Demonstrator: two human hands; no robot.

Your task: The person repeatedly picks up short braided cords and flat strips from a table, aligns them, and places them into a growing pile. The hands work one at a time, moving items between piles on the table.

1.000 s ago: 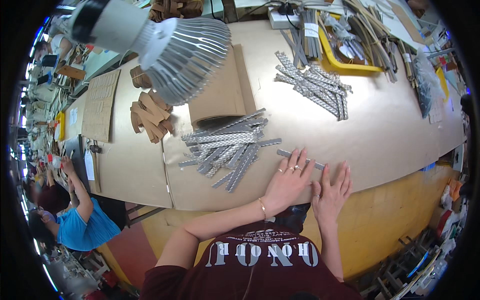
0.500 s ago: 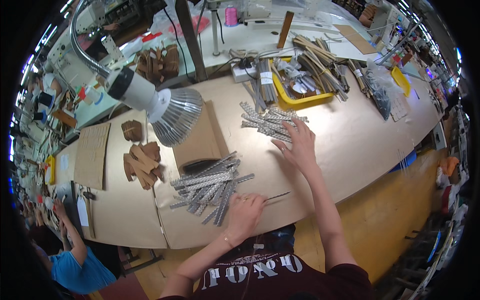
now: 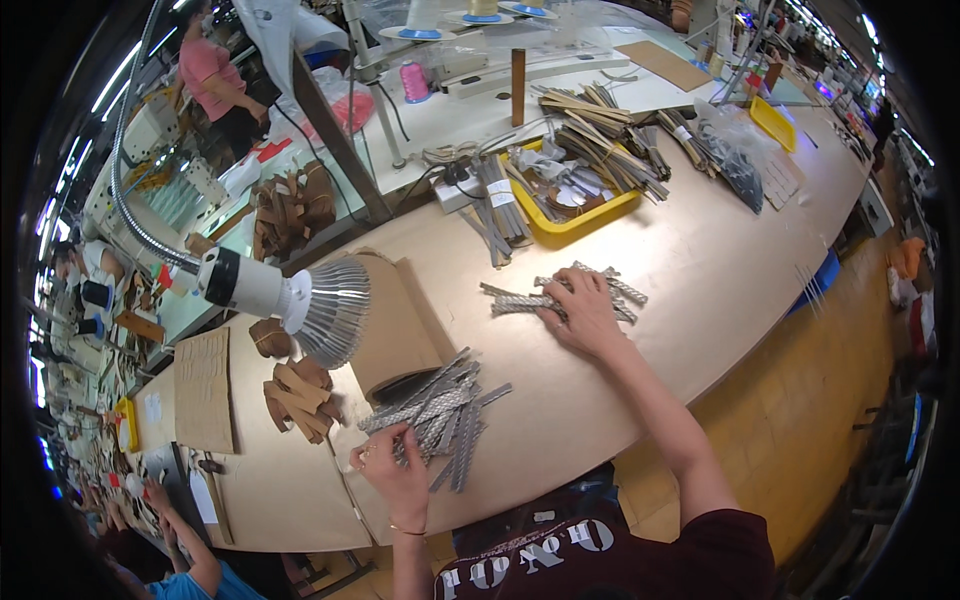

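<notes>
My right hand rests over a small pile of grey-and-white braided strips, its fingers bent around several of them. Strip ends stick out on both sides, while the palm hides the middle. At the near edge of the table, my left hand is at the left side of a larger heap of grey strips, some patterned and some plain. Its fingers are curled together; what lies between them, if anything, is too small to make out. That heap lies against the open end of a curved brown cardboard piece.
A lamp hangs over the cardboard. Brown strips lie to its left. Farther back are a yellow tray, bundled strips and a plastic bag. Another person stands beyond the table; a co-worker's arm shows at lower left.
My left hand has moved left to the larger heap; the thin dark strip it held no longer shows. My right hand has closed over the smaller pile, whose strips have shifted. The view has turned.
</notes>
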